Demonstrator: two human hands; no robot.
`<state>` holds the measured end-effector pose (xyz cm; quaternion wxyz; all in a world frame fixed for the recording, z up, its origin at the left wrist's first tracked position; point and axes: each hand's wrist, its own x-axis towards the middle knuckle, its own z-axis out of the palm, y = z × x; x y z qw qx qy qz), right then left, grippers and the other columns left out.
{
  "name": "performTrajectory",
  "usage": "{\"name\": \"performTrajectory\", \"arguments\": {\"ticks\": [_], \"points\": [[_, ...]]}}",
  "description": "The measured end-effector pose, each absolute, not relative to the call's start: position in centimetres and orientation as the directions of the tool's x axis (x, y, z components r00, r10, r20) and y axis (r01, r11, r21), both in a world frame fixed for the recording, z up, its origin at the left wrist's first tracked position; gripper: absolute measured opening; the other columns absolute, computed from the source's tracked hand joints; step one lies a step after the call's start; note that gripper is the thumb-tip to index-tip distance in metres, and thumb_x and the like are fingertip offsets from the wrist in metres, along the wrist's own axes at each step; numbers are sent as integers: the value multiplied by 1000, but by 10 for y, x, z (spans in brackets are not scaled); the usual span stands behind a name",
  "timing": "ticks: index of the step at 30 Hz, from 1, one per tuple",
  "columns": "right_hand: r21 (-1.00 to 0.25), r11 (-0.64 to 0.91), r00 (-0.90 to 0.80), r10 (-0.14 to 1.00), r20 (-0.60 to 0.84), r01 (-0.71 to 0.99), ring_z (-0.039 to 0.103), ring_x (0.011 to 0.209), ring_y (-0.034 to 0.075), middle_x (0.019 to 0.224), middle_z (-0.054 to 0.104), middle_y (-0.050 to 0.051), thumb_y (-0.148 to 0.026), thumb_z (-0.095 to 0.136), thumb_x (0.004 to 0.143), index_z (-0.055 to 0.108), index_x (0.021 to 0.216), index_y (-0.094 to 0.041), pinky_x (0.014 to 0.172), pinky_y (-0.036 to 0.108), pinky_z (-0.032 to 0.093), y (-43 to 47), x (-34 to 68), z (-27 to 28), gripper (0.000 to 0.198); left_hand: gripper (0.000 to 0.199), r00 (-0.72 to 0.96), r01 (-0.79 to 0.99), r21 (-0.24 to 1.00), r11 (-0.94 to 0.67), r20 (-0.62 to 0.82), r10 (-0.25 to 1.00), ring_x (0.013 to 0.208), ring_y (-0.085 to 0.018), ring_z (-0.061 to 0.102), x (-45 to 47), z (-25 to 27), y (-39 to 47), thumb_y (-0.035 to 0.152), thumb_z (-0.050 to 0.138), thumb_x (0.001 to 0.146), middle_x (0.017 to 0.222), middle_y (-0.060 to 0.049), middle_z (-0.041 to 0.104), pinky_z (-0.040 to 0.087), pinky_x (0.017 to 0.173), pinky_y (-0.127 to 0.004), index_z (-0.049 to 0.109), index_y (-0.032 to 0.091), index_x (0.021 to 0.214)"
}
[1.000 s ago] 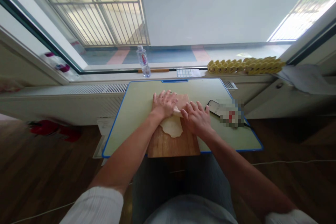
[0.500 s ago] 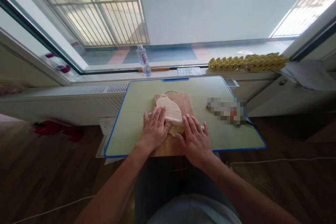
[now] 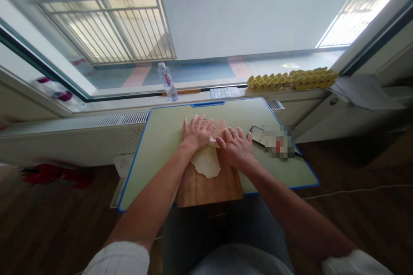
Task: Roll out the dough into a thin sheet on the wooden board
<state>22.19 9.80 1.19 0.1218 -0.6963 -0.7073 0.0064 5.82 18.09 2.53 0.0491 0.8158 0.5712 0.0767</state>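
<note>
My left hand (image 3: 196, 132) lies over the left part of a pale rolling pin (image 3: 213, 142), palm down with fingers stretched forward. On the pin's right part rests my right hand (image 3: 237, 146), its fingers spread as well. Only a short middle length of the pin shows between the hands. Beneath it, a flat sheet of dough (image 3: 207, 165) reaches toward me with a wavy edge; its far part is hidden by my left hand and the pin. The dough lies on a wooden cutting board (image 3: 209, 191).
The board sits on a small folding table (image 3: 155, 146) with a blue rim. A phone (image 3: 257, 134), partly blurred out, lies at its right. On the window sill stand a plastic bottle (image 3: 167, 82) and yellow stacked trays (image 3: 290, 80). A red object (image 3: 51, 175) is on the floor.
Both hands and the rolling pin have moved away from me across the dough toward the board's far end. More of the dough's near part now shows. The camera view has shifted slightly.
</note>
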Motion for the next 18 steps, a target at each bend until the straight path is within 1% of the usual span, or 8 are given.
{"name": "performTrajectory", "arguments": {"ticks": [4,6,9,11,14,18], "points": [[-182,68,-37,985,170,981,37,152,38,161,51,13,-56,29,110,53,154,-20,122,68,20,79,216,14,62,58,335,924,145,-355,145,931,157,-35,34,48,23,154,51,33,107,168,-10,41,19,126,-70,53,28,155],[-194,103,-70,983,171,976,35,153,37,162,49,12,-53,32,110,51,155,-20,124,65,17,61,212,14,60,56,333,923,139,-360,183,925,157,-35,34,36,21,128,49,33,107,167,-9,42,20,126,-71,54,28,155],[-213,143,-109,981,162,966,35,155,33,164,47,11,-49,37,110,47,159,-21,126,61,16,40,206,12,57,57,329,922,151,-357,185,926,159,-32,31,21,18,95,48,29,109,168,-7,41,18,127,-69,50,26,158],[-213,150,-115,979,166,965,35,155,32,165,45,11,-46,38,109,45,160,-21,126,60,17,36,204,11,57,59,321,924,157,-348,177,931,159,-31,31,17,17,88,48,27,109,168,-7,41,17,128,-68,47,25,160],[-186,141,-109,979,174,972,32,156,34,165,46,10,-48,36,110,47,159,-22,125,62,18,51,207,11,57,58,311,930,146,-337,176,934,159,-32,31,21,18,104,50,27,109,168,-6,42,17,128,-68,51,28,157],[-155,86,-62,986,152,984,33,155,37,164,47,8,-56,29,110,51,156,-26,123,68,21,93,216,14,59,57,306,934,133,-331,176,936,157,-33,33,41,20,157,51,27,109,168,-7,43,16,127,-69,54,30,154]]}}
